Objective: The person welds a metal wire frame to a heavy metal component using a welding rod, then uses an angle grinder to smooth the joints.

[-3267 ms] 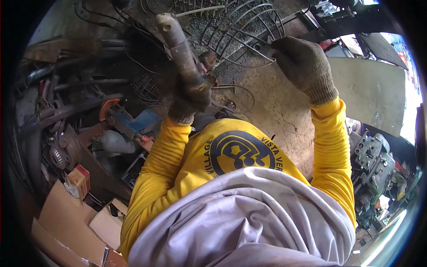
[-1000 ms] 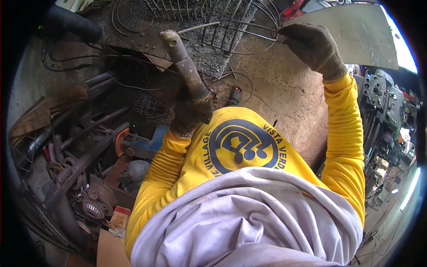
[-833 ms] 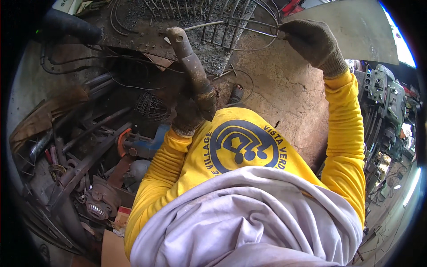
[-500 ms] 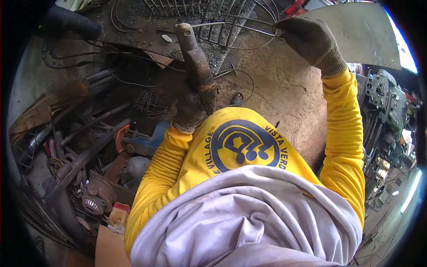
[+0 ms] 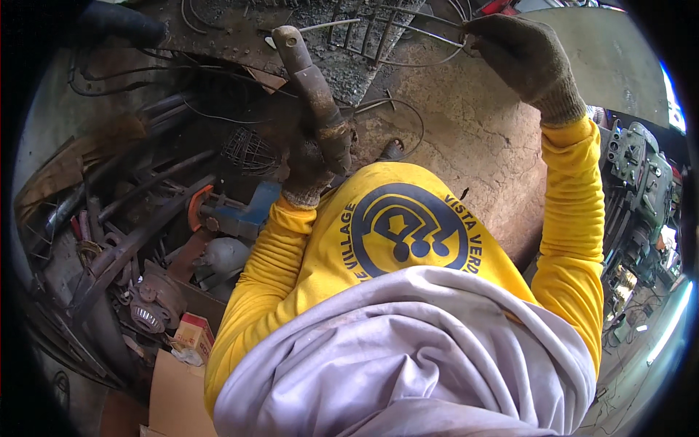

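My left hand [image 5: 304, 171], in a dark work glove, is closed round a worn welding electrode holder [image 5: 313, 84]. A pale welding rod [image 5: 331, 25] sticks out rightward from the holder's head, close to the bars of a metal wire frame. My right hand [image 5: 528, 62], also gloved, pinches the right end of this wire frame [image 5: 421, 33], which has curved outer wires and several cross bars. The frame reaches over the gritty metal worktable [image 5: 357, 87], and its far part is cut off by the top edge.
A bundle of bent wire [image 5: 249, 151] lies under the table's left side. Cables [image 5: 182, 67] run along its edge. Metal bars, a blue tool [image 5: 258, 211] and a cardboard piece [image 5: 175, 397] crowd the left. Green machinery [image 5: 641, 171] stands at right.
The wire frame has shifted up and to the right with my right hand, so fewer of its bars show. The holder's head has swung slightly left. The view has shifted a little.
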A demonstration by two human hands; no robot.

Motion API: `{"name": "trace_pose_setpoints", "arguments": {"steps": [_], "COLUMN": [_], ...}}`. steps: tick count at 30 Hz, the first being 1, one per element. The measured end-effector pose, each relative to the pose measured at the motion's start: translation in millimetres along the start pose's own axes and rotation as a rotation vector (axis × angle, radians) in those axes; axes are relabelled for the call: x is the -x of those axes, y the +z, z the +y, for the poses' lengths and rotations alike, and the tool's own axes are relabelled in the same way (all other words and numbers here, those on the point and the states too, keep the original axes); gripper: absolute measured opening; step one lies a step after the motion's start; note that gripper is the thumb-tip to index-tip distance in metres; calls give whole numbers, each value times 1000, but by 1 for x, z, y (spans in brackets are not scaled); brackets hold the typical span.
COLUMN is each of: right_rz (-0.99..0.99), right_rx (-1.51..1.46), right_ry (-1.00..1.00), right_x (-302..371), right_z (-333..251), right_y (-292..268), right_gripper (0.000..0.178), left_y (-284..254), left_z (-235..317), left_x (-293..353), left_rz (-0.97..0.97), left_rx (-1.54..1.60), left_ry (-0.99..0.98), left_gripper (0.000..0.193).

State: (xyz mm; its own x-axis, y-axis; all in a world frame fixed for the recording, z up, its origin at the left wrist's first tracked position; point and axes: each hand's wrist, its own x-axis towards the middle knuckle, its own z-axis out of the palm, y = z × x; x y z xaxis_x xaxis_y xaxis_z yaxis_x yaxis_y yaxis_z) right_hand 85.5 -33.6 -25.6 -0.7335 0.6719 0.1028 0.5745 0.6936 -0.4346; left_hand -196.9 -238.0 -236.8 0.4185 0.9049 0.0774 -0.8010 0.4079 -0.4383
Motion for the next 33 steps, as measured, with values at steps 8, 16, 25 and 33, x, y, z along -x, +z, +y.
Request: {"name": "trace_pose_setpoints", "arguments": {"steps": [8, 16, 25, 33], "right_rz": [-9, 69, 88, 30], "right_rx": [-17, 18, 77, 12], "right_ry": [16, -25, -8, 57], "right_x": [0, 3, 0, 2], "right_z": [1, -8, -16, -16], "right_y": [1, 1, 1, 0], "right_gripper": [23, 18, 18, 21], "left_y": [-16, 18, 29, 21], "left_z": [3, -15, -22, -16], "left_x": [7, -10, -19, -16], "left_rz": [451, 581, 417, 489], "left_rx": [-1665, -1282, -1235, -1033], "left_ry": [361, 308, 313, 289], "left_gripper": [43, 25, 14, 13]}}
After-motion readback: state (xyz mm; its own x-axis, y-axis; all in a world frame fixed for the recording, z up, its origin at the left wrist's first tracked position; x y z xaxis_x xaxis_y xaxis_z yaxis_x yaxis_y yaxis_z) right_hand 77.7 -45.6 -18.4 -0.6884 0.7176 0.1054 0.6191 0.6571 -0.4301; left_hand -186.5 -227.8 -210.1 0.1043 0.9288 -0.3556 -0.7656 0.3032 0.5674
